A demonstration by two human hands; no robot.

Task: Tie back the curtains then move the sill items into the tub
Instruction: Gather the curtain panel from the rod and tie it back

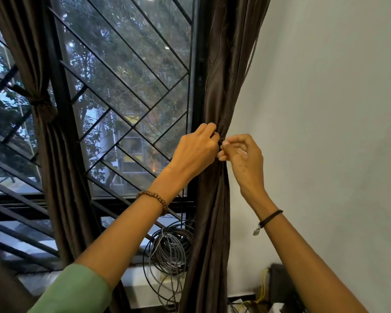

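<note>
- We see a white wall (325, 109) filling the right half of the frame and a window (127, 98) with a black diagonal grille on the left, trees and a building outside.
- Along the bottom runs a pale sill (140, 281); the tub is not in view.
- We count two brown curtains: the left curtain (43, 132) at the frame's left, already cinched by a tie (40, 102), and the right curtain (217, 199) at centre, bunched against the window's edge.
- We count one coil of cable (169, 249) on the sill, just left of the right curtain, strands trailing down.
- Two hands meet at the right curtain's gathered waist: the left hand (196, 150) has its fingers curled around the fabric, the right hand (244, 154) pinches something small and dark between fingertips; we cannot tell what.
- Each wrist wears one bracelet.
</note>
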